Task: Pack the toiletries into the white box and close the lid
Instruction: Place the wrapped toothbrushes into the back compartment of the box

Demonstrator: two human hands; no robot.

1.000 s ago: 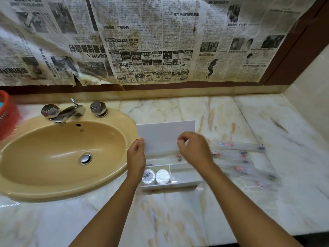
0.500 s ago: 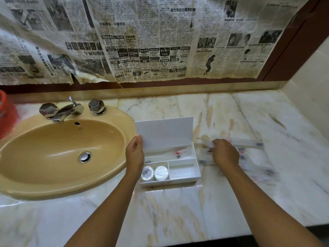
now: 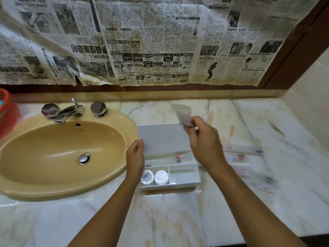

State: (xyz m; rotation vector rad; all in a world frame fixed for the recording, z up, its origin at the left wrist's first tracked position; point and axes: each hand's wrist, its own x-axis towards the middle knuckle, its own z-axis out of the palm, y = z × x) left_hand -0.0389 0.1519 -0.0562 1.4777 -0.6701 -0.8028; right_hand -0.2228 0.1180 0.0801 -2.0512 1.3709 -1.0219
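The white box [image 3: 185, 183] sits open on the marble counter right of the sink, its lid [image 3: 160, 138] standing upright at the back. Two round white soaps [image 3: 154, 177] lie in its front left compartment. A clear wrapped packet [image 3: 178, 157] lies in the long back compartment. My left hand [image 3: 135, 158] holds the lid's left edge. My right hand [image 3: 201, 141] is raised over the box and pinches a blurred clear packet [image 3: 183, 113]. Several more clear wrapped toiletries [image 3: 243, 157] lie on the counter right of the box.
A yellow sink [image 3: 58, 154] with a chrome tap [image 3: 69, 111] fills the left side. A red basket [image 3: 5, 111] stands at the far left edge. Newspaper [image 3: 142, 41] covers the wall behind. A tiled side wall [image 3: 309, 97] bounds the counter on the right.
My right hand went right to the loose packets, picked one up and has swung back above the box with it. My left hand stayed on the lid.
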